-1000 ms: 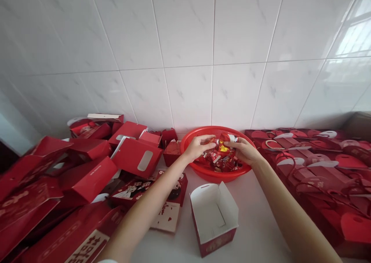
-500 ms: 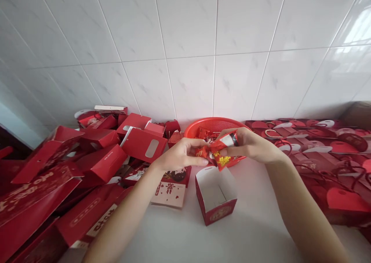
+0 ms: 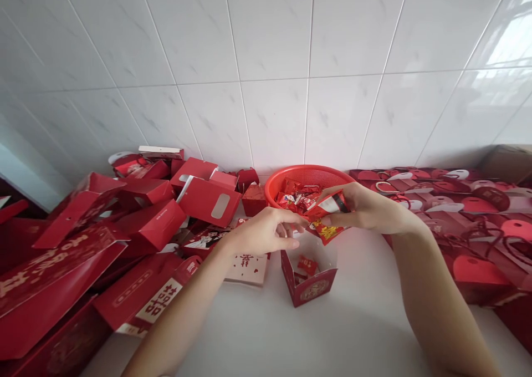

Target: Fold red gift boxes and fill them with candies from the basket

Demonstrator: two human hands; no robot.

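Observation:
My right hand grips a red snack packet with a yellow print and a white and black part, above the back right of a small open box. The box stands on the white table, red outside and white inside, and red wrapped candy lies in it. My left hand hovers at the box's back left rim with fingers loosely bent and apart, holding nothing that I can see. Behind both hands is a red plastic basket with wrapped candies in it.
Folded red boxes are heaped on the left. A pale pink printed card or box lies beside the small box. Rows of red boxes with cord handles fill the right side. A tiled wall closes the back.
My left hand has let go of the red candy, which now lies inside the small box. The right hand still holds its packet and has barely moved.

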